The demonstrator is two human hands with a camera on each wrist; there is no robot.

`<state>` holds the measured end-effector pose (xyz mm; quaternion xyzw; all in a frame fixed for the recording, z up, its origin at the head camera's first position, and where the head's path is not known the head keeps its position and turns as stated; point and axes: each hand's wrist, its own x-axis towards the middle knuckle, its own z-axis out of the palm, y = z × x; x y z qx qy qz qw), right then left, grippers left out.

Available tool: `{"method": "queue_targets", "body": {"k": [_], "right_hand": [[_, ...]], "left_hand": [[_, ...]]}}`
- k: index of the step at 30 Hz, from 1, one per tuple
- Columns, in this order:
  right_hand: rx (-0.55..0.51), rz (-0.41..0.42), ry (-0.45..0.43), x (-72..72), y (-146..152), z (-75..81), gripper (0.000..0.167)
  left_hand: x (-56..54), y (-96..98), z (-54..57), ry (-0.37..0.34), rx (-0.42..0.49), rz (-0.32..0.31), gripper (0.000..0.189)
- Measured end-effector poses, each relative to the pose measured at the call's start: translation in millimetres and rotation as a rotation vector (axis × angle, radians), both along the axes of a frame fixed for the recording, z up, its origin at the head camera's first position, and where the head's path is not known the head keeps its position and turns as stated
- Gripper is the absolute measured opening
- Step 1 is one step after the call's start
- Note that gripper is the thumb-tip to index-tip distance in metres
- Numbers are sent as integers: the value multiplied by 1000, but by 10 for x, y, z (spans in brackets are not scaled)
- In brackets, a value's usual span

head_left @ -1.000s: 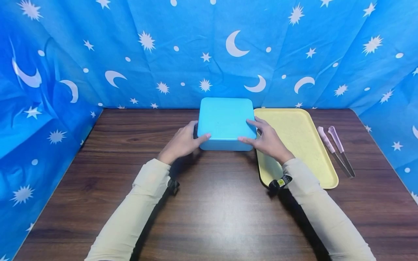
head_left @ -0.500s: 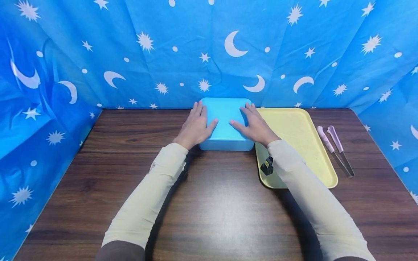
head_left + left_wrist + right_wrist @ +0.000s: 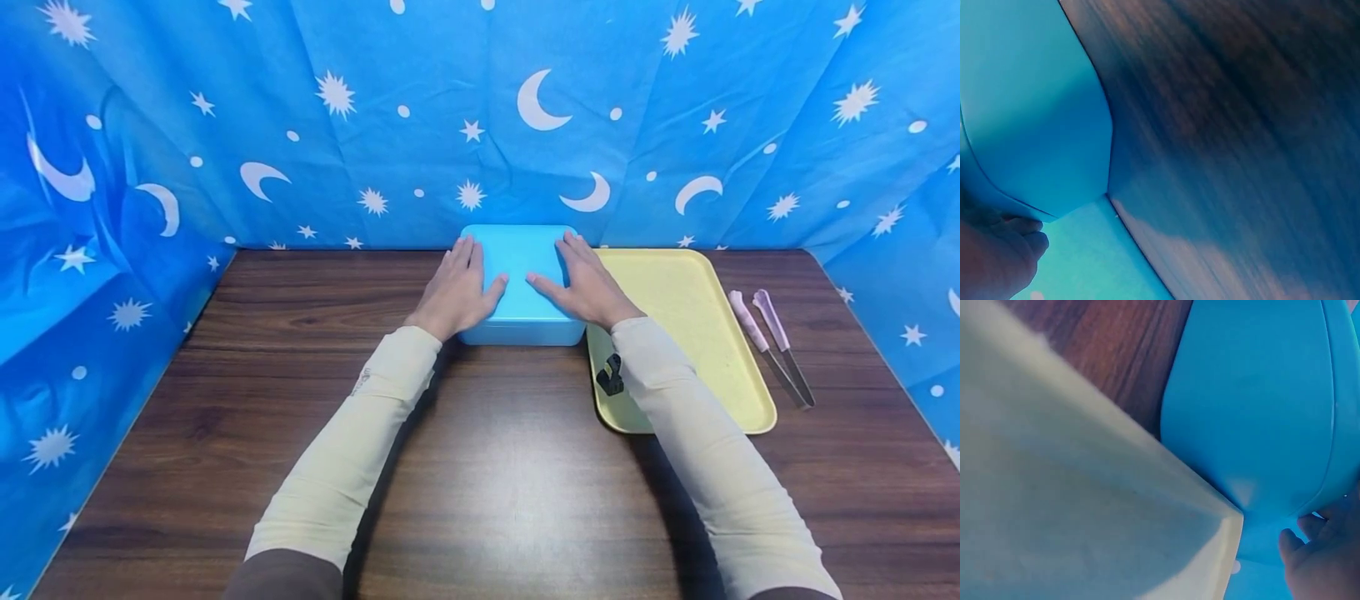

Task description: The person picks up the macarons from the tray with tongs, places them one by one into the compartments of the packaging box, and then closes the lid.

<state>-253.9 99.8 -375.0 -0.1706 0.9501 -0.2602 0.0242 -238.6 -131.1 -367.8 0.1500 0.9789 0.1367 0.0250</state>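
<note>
A light-blue box [image 3: 525, 335] with a fitted lid [image 3: 521, 258] stands at the back middle of the table. My left hand [image 3: 453, 292] rests on the left part of the lid, fingers pointing toward the back and thumb spread inward. On the right part lies my right hand [image 3: 588, 283] in a mirrored pose, its thumb on the lid too. Both wrist views show the box's smooth side wall [image 3: 1041, 125] and the seam under the lid, with some fingers at the lid's rear edge. What is inside the box is hidden.
A yellow tray [image 3: 697, 333] lies right against the box, partly under my right forearm. Metal tongs [image 3: 776, 350] with pinkish handles are farther right. A blue curtain [image 3: 405, 150] with moons and stars hangs behind the dark wooden table [image 3: 510, 467].
Both hands have left the box's front corners and sides and moved up and back onto the lid. The box shows no clear shift. Tray and tongs have stayed put.
</note>
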Motion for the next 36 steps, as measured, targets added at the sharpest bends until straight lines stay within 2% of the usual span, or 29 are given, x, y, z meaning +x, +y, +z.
{"method": "queue_targets", "body": {"k": [8, 15, 20, 28, 32, 36], "right_hand": [[38, 25, 29, -43, -9, 25, 94], [60, 17, 12, -98, -15, 52, 99], [40, 2, -32, -110, -47, 25, 106], [37, -6, -18, -100, -70, 32, 105], [13, 10, -43, -96, -54, 53, 104], [-60, 16, -58, -32, -9, 67, 99]], "left_hand": [[-15, -3, 12, 11, -35, 16, 80], [-78, 3, 69, 41, -50, 28, 82], [-116, -17, 29, 22, -39, 47, 89], [-111, -34, 11, 35, -40, 52, 93], [-68, -40, 44, 35, -15, 63, 93], [85, -68, 79, 73, 57, 96, 90]]}}
